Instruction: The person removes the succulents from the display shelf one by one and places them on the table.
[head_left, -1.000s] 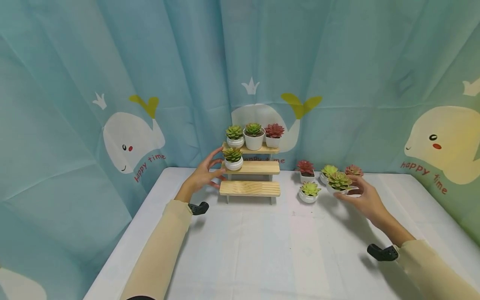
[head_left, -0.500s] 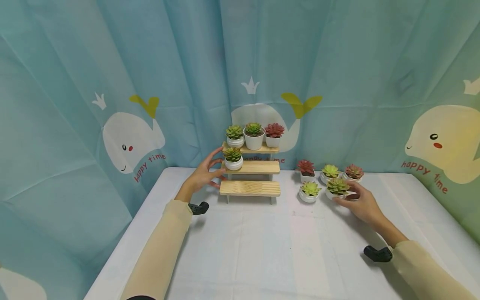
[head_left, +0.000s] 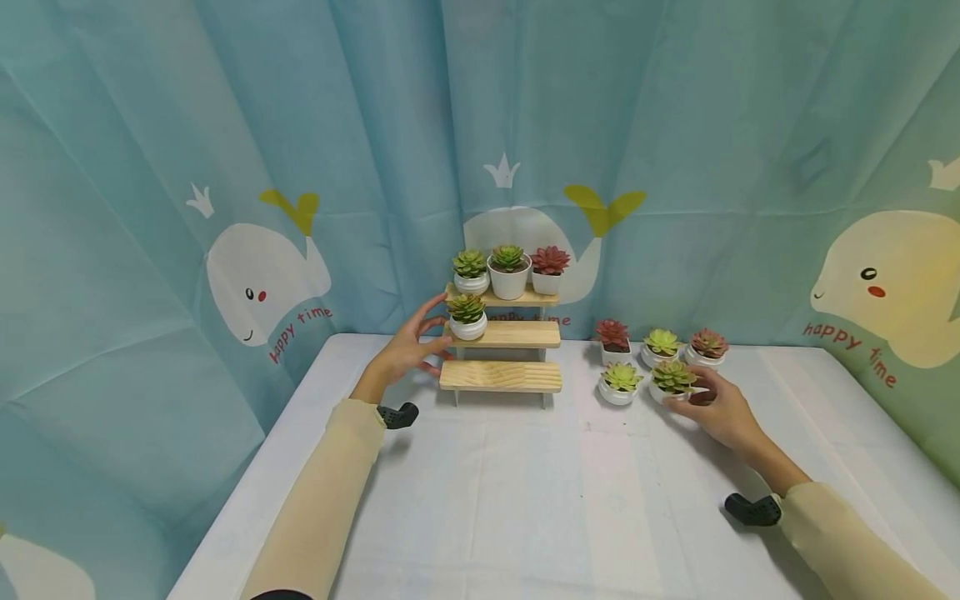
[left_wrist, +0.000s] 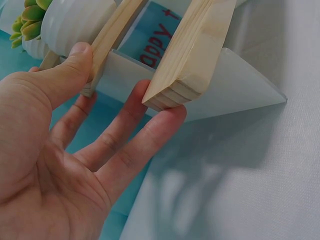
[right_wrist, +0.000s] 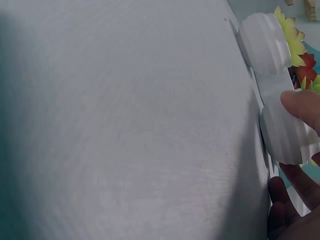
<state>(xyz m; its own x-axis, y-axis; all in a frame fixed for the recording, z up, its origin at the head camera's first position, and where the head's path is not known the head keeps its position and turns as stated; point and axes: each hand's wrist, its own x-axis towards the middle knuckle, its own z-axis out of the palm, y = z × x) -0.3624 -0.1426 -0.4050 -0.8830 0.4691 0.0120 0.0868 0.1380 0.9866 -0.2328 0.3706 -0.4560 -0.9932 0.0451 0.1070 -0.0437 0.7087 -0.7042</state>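
Note:
A three-step wooden plant stand stands at the table's back, with white side panels. My left hand holds its left end; in the left wrist view the thumb lies at the middle board and two fingertips touch the lower board. Beside that thumb, a potted green succulent sits on the middle step. To the right, my right hand grips a green succulent in a round white pot, thumb at the front. The right wrist view has this pot down at the table; some fingers are cut off.
On the top step stand two green succulents and a red one. Around the right hand are a red succulent in a square pot, two yellow-green ones and a reddish one. A blue curtain hangs behind.
My right hand has moved slightly left and down with the green succulent, uncovering the reddish one behind. My left hand has stayed at the stand.

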